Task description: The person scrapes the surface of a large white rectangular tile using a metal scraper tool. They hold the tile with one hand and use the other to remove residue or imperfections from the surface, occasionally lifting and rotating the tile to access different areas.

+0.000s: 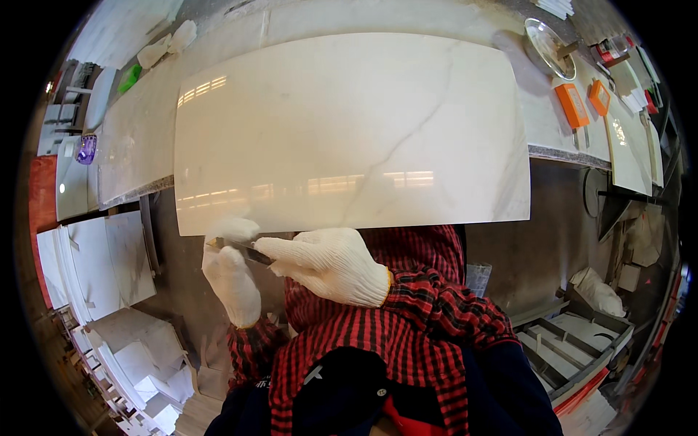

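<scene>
Both my hands wear white knitted gloves and are close together just off the near edge of a glossy white marble-look slab (327, 138). My right hand (331, 265) grips a thin, dark, flat-bladed tool (254, 253), which looks like a scraper or knife. The blade points left and reaches my left hand (234, 283). My left hand is closed on a fluffy white wad (236, 229), close to the slab's near left corner. Blade and wad appear to touch, though the exact contact is hard to see. Grey veins run across the slab's right half.
Under the slab runs a pale stone workbench (134, 163). At its far right are a metal bowl (549, 49) and two orange boxes (571, 105). Far left lie white crumpled wads (167, 43) and a green item (129, 78). Stacked slabs (102, 261) stand at left, a metal frame (574, 349) at right.
</scene>
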Tool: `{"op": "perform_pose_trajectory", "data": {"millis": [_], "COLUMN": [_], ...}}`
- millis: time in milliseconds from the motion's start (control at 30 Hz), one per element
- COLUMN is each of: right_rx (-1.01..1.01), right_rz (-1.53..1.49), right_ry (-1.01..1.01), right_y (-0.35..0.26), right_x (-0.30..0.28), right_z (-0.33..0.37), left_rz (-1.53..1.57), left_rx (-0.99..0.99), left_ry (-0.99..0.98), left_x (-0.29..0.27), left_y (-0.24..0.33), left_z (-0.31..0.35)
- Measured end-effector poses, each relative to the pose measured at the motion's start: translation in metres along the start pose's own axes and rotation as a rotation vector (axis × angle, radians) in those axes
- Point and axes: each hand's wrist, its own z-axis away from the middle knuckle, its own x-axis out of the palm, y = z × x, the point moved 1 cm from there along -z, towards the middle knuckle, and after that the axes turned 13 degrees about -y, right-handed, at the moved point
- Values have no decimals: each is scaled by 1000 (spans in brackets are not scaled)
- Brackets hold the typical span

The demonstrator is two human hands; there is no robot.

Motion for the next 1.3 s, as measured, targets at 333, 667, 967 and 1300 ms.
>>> {"op": "perform_pose_trajectory", "data": {"millis": [333, 667, 967, 1300], "right_rx": [202, 177, 174, 204], "right_rz": [23, 88, 149, 68], "right_ry": [-155, -206, -360, -355], "right_y": [4, 3, -2, 0], "right_x": [-15, -17, -18, -23], "right_z": [-5, -14, -10, -7], "left_rz": [-288, -511, -601, 115], "left_rx": [-205, -276, -178, -449], "left_ry": [-126, -458, -529, -238], "left_x": [10, -12, -26, -12], "left_y": [23, 45, 35, 22], "left_z": [-9, -5, 16, 30]}}
